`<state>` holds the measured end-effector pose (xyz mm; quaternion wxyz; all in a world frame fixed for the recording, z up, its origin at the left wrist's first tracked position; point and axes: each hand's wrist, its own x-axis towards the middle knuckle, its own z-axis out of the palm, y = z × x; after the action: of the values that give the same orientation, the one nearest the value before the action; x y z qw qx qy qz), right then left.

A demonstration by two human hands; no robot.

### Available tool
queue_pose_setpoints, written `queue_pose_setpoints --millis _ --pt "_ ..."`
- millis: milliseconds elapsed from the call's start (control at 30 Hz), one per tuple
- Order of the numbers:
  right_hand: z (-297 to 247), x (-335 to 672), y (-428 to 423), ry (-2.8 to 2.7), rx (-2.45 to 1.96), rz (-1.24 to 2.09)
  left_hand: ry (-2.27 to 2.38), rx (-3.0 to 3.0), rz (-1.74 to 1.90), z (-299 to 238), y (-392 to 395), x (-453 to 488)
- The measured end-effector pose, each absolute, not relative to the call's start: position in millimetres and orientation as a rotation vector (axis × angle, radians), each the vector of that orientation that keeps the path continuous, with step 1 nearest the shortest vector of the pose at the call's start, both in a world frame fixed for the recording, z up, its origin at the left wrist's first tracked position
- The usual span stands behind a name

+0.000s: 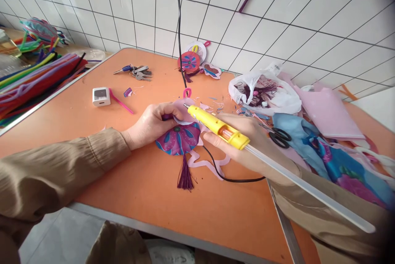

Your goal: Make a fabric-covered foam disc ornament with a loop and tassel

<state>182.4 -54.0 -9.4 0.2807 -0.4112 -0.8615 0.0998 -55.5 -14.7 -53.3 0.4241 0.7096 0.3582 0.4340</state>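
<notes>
My left hand (154,122) pinches the upper edge of a round felt ornament (177,138), magenta and purple with blue petals. Its pale pink backing (185,111) is folded up and away from the patterned front. A purple tassel (185,175) hangs from the lower edge, and a pink loop (187,92) stands at the top. In my right hand (247,132) is a yellow hot glue gun (217,126), its metal tip close to the pink backing. A long clear glue stick (311,190) sticks out of its back end. Some of my right fingers are hidden behind the gun.
Black scissors (280,137), blue flowered fabric (327,148) and a white plastic bag (265,95) of dark tassels lie right. Finished ornaments (189,61) rest by the tiled wall. Keys (140,70) and a white charger (101,96) lie left. A black cord (179,21) hangs down the wall.
</notes>
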Motion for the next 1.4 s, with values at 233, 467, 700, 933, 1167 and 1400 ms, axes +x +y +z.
queue_pose_setpoints --millis 233,467,700,933,1167,1400 --pt "-9.4 182.7 -55.2 -2.32 -1.118 0.164 0.899 1.803 1.09 -52.5 -16.5 -54.9" --pt "-10.8 184.3 -56.0 -2.314 -1.199 0.171 0.902 1.791 1.096 -51.8 -16.5 -54.8" --pt "-15.1 184.2 -54.5 -2.303 -1.208 0.123 0.871 1.774 1.121 -53.9 -16.2 -53.3" --pt "-18.9 185.0 -51.9 -2.273 -1.12 0.043 0.886 1.808 1.115 -56.9 -14.5 -55.4" --pt "-19.6 185.2 -51.2 -2.293 -1.107 -0.005 0.877 1.794 1.124 -57.6 -14.4 -55.1" --pt "-19.7 185.2 -51.1 -2.302 -1.137 0.03 0.836 1.779 1.109 -55.9 -15.9 -53.9"
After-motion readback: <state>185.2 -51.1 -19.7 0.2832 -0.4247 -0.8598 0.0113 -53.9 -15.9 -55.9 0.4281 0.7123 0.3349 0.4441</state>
